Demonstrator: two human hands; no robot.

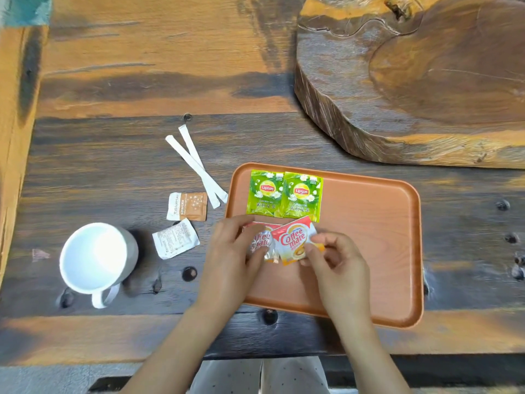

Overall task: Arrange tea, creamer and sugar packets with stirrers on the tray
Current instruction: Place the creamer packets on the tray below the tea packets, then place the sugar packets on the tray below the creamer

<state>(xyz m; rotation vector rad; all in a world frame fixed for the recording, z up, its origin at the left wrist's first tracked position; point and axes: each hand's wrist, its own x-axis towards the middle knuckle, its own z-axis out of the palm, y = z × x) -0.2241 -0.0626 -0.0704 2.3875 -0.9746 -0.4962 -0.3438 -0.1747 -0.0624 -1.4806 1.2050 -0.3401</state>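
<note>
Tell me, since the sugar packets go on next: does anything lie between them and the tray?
Nothing visible blocks them. The two sugar packets lie on the table left of the tray, with bare wood between. The wrapped stirrers end just above that path. Both hands, left and right, are holding creamer packets over the tray's near-left part.

- A rough wooden table (142, 81) fills the view, its planks streaked dark brown and orange.
- Dark round bolt holes (189, 273) dot the planks near the front edge and along the right side.
- A thick slab of raw wood (412, 81) with a bark-like rim rests at the table's far right corner.
- A strip of teal (25, 9) shows at the far left corner.
- Grey floor (56, 379) shows below the front edge.
- The light is soft and even.
</note>
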